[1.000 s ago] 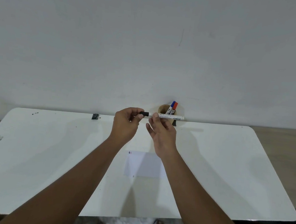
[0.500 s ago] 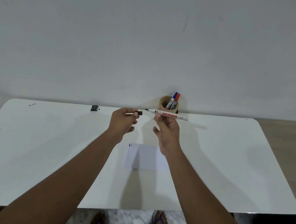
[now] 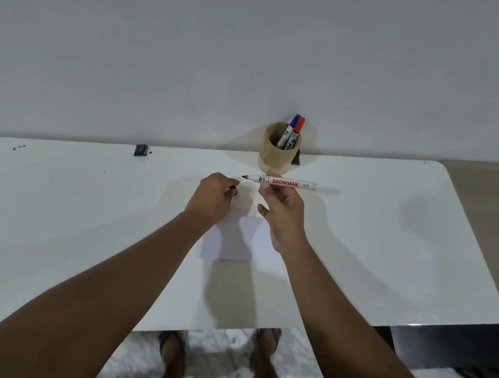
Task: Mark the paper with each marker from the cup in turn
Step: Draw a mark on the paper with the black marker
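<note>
The right hand [image 3: 282, 210] pinches an uncapped marker [image 3: 285, 183] level above the table [image 3: 390, 233], tip pointing left. The left hand [image 3: 214, 197] is curled (contents unclear). Paper [image 3: 245, 240] lies below; the cup [image 3: 279, 153] stands far behind.

white table [image 3: 85, 234], paper [image 3: 234, 242], cup [image 3: 277, 155]

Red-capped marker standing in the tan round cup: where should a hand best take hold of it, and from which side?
Grip the red-capped marker by its cap end, from above: only that end rises over the tan round cup rim, leaning right beside the blue-capped marker.
</note>
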